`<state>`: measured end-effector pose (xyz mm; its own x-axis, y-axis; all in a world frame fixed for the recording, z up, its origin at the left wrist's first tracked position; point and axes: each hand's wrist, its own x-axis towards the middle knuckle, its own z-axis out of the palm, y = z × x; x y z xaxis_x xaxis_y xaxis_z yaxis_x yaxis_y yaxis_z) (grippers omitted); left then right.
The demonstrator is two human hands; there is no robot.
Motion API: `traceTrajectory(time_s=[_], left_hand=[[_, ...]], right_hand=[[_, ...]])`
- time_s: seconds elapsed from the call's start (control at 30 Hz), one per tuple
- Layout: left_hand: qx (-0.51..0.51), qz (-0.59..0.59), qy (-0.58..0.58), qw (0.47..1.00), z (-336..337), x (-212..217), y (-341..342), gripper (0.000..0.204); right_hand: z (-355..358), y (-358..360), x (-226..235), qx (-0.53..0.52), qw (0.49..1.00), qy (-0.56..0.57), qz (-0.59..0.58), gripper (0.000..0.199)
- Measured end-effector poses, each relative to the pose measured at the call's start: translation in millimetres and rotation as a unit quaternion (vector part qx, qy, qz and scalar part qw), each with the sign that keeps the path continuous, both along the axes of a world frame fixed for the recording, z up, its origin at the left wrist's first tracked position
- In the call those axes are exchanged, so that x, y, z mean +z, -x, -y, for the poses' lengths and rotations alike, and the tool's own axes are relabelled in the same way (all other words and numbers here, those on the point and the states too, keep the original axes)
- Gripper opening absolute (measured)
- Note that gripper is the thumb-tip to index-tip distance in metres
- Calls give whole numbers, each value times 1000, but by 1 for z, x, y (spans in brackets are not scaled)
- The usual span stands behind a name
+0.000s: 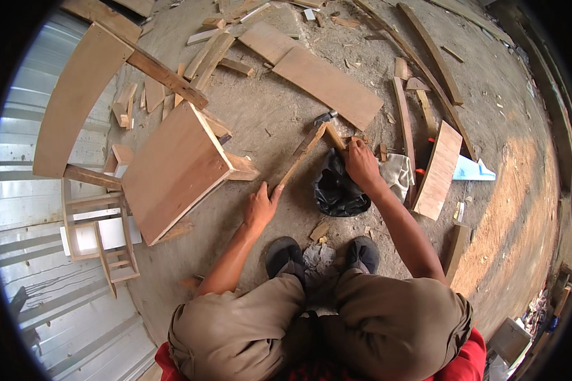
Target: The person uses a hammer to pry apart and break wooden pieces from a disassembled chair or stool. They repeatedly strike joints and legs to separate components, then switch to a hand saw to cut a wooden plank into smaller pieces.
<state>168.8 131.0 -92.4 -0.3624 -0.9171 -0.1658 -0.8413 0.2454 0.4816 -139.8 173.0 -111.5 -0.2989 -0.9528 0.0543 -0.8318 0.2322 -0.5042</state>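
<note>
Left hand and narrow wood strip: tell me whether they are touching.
Touching. The head view shows it: the left hand grips the near end of the narrow wood strip at the thumb and fingers, with no gap.

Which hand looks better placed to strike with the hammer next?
Probably the right hand: it grips the handle of the hammer, whose head is by the far end of the wooden strip. The left hand holds that strip's near end.
</note>
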Motion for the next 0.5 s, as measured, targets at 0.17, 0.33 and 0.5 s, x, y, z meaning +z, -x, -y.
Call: traceTrajectory(time_s=[0.17, 0.33, 0.5], left_hand=[[-78, -45, 103, 991, -6, -22, 24, 46], [-96, -12, 109, 989, -10, -33, 23, 35], [-115, -41, 145, 982, -17, -22, 36, 31]], right_hand=[[-7, 27, 2, 33, 994, -77, -72, 26], [-3, 45, 17, 0, 998, -28, 50, 22], [-4, 56, 30, -70, 987, -9, 143, 36]])
